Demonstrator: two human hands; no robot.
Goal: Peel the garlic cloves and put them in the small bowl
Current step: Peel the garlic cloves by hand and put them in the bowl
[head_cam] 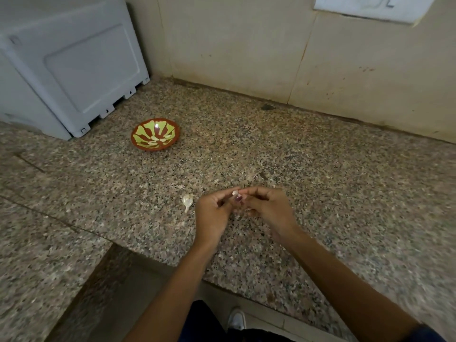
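A small pale garlic clove [235, 193], whitish with a papery skin, is pinched between the curled fingertips of the left hand [214, 213] and right hand [267, 209] above the speckled granite counter [320, 169]. Another white, tailed garlic clove [187, 201] lies at their nine o'clock. The red-rimmed, green-patterned small bowl [155, 137] sits at eleven o'clock.

- Both hands meet above the speckled stone surface [308, 164], the left hand [213, 213] and right hand [269, 211] pinching one small garlic clove [235, 193] between their fingertips.
- A second garlic clove [187, 201] lies on the surface just left of the left hand.
- A small red and green bowl [155, 137] sits well apart, farther back left, near a grey plastic box [74, 70].
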